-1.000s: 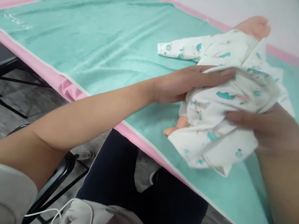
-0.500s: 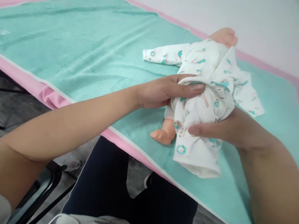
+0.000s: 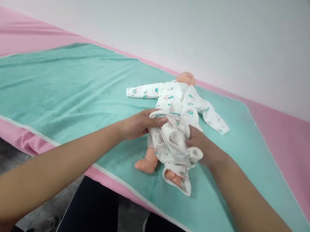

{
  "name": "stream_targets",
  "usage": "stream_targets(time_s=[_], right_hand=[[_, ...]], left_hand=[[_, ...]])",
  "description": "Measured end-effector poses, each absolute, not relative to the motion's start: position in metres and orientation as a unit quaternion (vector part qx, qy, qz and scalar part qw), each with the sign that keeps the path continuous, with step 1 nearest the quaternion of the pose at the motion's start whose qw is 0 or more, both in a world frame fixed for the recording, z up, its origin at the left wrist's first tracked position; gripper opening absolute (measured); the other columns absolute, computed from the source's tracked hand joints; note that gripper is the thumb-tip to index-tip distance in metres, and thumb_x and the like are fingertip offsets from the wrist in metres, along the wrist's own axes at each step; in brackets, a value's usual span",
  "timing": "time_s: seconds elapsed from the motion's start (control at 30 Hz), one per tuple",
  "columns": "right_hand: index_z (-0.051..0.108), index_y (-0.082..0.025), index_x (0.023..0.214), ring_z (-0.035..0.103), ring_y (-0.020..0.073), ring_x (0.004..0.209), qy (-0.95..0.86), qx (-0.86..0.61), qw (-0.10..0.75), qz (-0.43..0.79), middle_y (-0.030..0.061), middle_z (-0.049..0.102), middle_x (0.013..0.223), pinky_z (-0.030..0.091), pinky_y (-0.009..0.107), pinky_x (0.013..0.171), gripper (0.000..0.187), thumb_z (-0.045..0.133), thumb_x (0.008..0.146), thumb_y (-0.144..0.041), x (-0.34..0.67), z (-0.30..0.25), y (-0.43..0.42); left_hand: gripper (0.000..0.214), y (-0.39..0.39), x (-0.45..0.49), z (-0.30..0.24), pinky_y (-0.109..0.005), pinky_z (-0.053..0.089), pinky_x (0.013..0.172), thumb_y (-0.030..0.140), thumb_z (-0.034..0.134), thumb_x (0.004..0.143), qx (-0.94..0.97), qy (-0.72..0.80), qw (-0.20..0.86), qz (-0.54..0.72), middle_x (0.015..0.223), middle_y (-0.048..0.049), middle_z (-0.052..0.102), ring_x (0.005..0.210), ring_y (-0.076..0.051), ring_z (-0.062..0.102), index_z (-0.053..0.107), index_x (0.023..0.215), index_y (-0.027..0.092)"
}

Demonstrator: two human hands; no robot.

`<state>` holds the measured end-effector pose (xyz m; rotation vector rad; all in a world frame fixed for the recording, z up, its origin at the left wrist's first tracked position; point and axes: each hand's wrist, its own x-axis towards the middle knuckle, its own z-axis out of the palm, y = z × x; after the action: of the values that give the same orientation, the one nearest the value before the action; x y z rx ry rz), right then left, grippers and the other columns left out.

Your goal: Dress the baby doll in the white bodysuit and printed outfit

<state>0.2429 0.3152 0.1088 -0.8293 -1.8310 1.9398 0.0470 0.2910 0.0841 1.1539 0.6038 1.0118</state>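
A baby doll [image 3: 186, 78] lies on its back on a teal blanket, its head toward the wall. It wears a white printed top [image 3: 171, 97] with both sleeves spread. Over its lower body are bunched white printed baby pants [image 3: 173, 141]. My left hand [image 3: 142, 124] pinches the waistband, thumb on top. My right hand [image 3: 199, 143] is closed on the gathered cloth at the other side, its fingers partly hidden and a little blurred. One doll foot [image 3: 174, 177] shows at the opening of a pant leg. The other bare foot [image 3: 147, 164] lies outside the pants, on the left.
The teal blanket [image 3: 61, 92] covers much of the table, over a pink cloth [image 3: 287, 148]. A white wall [image 3: 128, 13] rises behind. The table's front edge runs just above my legs [image 3: 93, 210].
The doll's foot now shows at the pant leg's opening, and the leg cloth is more bunched up. My right hand has moved up toward the waistband. The view has tilted upward.
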Motion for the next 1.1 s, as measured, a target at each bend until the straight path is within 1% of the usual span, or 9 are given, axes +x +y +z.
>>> stream_targets(time_s=[0.1, 0.27, 0.4, 0.53, 0.63, 0.8, 0.87, 0.93, 1.1], right_hand=[[0.065, -0.018, 0.09, 0.057, 0.017, 0.077, -0.695, -0.29, 0.15, 0.64, 0.0017, 0.063, 0.085, 0.045, 0.025, 0.064, 0.032, 0.075, 0.061, -0.022, 0.241, 0.109, 0.312], [0.064, -0.016, 0.077, 0.052, 0.0126, 0.062, -0.569, -0.33, 0.305, 0.688, -0.0005, 0.06, 0.07, 0.041, 0.023, 0.056, 0.016, 0.061, 0.062, -0.011, 0.237, 0.096, 0.311], [0.066, -0.015, 0.075, 0.053, 0.0147, 0.057, -0.477, -0.285, 0.367, 0.746, 0.0009, 0.062, 0.066, 0.043, 0.025, 0.054, 0.023, 0.054, 0.056, -0.009, 0.237, 0.087, 0.317], [0.067, -0.014, 0.081, 0.056, 0.0162, 0.061, -0.483, -0.265, 0.347, 0.759, 0.0027, 0.065, 0.07, 0.044, 0.025, 0.056, 0.027, 0.057, 0.056, -0.01, 0.239, 0.091, 0.317], [0.066, -0.016, 0.094, 0.058, 0.0158, 0.071, -0.533, -0.234, 0.295, 0.757, 0.0027, 0.065, 0.082, 0.045, 0.025, 0.065, 0.032, 0.067, 0.063, -0.017, 0.24, 0.101, 0.312], [0.055, -0.022, 0.119, 0.054, 0.0204, 0.096, -0.681, -0.21, 0.232, 0.662, 0.0028, 0.061, 0.104, 0.043, 0.03, 0.08, 0.062, 0.076, 0.06, -0.018, 0.238, 0.114, 0.305], [0.055, -0.023, 0.118, 0.054, 0.0212, 0.097, -0.703, -0.234, 0.245, 0.626, 0.0022, 0.061, 0.103, 0.044, 0.032, 0.081, 0.061, 0.074, 0.062, -0.016, 0.237, 0.113, 0.304], [0.057, -0.022, 0.113, 0.055, 0.0207, 0.092, -0.688, -0.263, 0.283, 0.614, 0.0019, 0.062, 0.099, 0.044, 0.032, 0.079, 0.051, 0.068, 0.065, -0.014, 0.235, 0.108, 0.304], [0.061, -0.019, 0.105, 0.057, 0.0187, 0.079, -0.602, -0.308, 0.382, 0.63, 0.0024, 0.064, 0.091, 0.045, 0.029, 0.069, 0.04, 0.06, 0.065, -0.013, 0.229, 0.098, 0.305]], left_hand=[[0.035, 0.292, 0.048, 0.08, -0.028, 0.047, 0.071, 0.04, 0.065, 0.077, 0.473, 0.253, 0.702, 0.468, 0.088, -0.009, 0.069, 0.077, -0.02, 0.064, 0.066, 0.101, 0.015], [0.038, 0.289, 0.047, 0.087, -0.027, 0.046, 0.07, 0.042, 0.066, 0.075, 0.493, 0.282, 0.707, 0.422, 0.086, -0.0095, 0.068, 0.077, -0.019, 0.062, 0.067, 0.099, 0.012], [0.05, 0.285, 0.051, 0.1, -0.025, 0.044, 0.068, 0.025, 0.079, 0.059, 0.583, 0.329, 0.65, 0.361, 0.091, -0.0044, 0.066, 0.08, -0.017, 0.057, 0.064, 0.106, 0.015], [0.041, 0.281, 0.056, 0.102, -0.027, 0.044, 0.069, 0.019, 0.075, 0.061, 0.579, 0.377, 0.611, 0.386, 0.089, -0.0039, 0.064, 0.08, -0.018, 0.056, 0.064, 0.099, 0.015], [0.029, 0.283, 0.056, 0.094, -0.025, 0.043, 0.065, 0.016, 0.072, 0.061, 0.535, 0.363, 0.613, 0.454, 0.081, -0.0027, 0.062, 0.073, -0.016, 0.055, 0.062, 0.089, 0.015], [0.018, 0.285, 0.057, 0.088, -0.021, 0.04, 0.059, 0.007, 0.061, 0.063, 0.459, 0.331, 0.624, 0.538, 0.071, 0.0008, 0.057, 0.065, -0.012, 0.052, 0.057, 0.078, 0.017], [0.015, 0.283, 0.058, 0.09, -0.022, 0.042, 0.061, 0.008, 0.06, 0.065, 0.446, 0.324, 0.638, 0.537, 0.071, 0.0003, 0.057, 0.066, -0.013, 0.054, 0.058, 0.077, 0.017], [0.016, 0.282, 0.058, 0.091, -0.023, 0.044, 0.066, 0.01, 0.059, 0.068, 0.436, 0.32, 0.654, 0.529, 0.075, -0.0008, 0.06, 0.069, -0.014, 0.056, 0.061, 0.082, 0.018], [0.036, 0.282, 0.054, 0.092, -0.027, 0.045, 0.075, 0.009, 0.061, 0.064, 0.438, 0.296, 0.691, 0.493, 0.092, -0.0061, 0.065, 0.083, -0.019, 0.059, 0.063, 0.1, 0.016]])
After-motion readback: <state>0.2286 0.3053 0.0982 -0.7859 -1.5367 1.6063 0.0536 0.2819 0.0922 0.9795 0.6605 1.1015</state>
